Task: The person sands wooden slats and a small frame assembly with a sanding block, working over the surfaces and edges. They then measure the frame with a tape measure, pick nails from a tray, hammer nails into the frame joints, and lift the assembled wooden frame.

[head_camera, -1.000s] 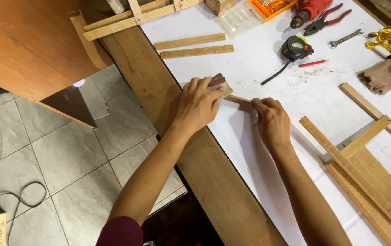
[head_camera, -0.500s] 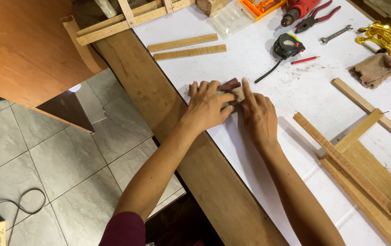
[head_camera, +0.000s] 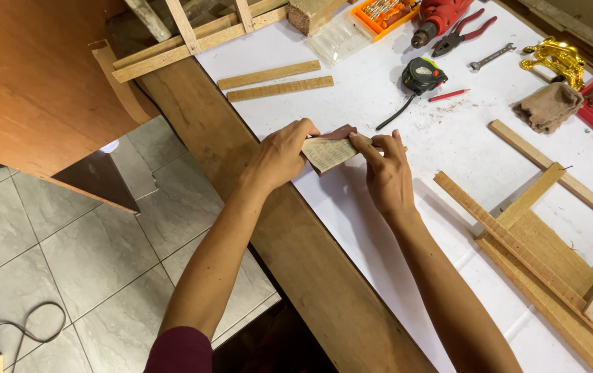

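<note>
Both hands on 1 folded sheet of sandpaper [head_camera: 329, 152], held just above the white bench [head_camera: 407, 207] near its front edge. Left hand [head_camera: 279, 155] has its grip pinching the left end, thumb on top. Right hand [head_camera: 387, 173] pinches the right end w/ thumb + forefinger; other fingers curl under, and I can't tell if there's a wood piece tucked inside the fold.

Stuff nearby: 2 thin wood strips [head_camera: 274, 81] up the bench, tape measure [head_camera: 423, 72] and red pencil [head_camera: 448, 95] just beyond the hands, a stack of wooden slats [head_camera: 538, 242] off to the right.

What could go wrong imo: the sheet's only held at its ends, so if 1 grip slackens it'll flop or unfold, and this close to the edge it could slide off onto the tiled floor [head_camera: 54, 249]. Pulling the ends too hard could tear it along the crease. Grit against fingertips = scraped skin if it slips.
</note>
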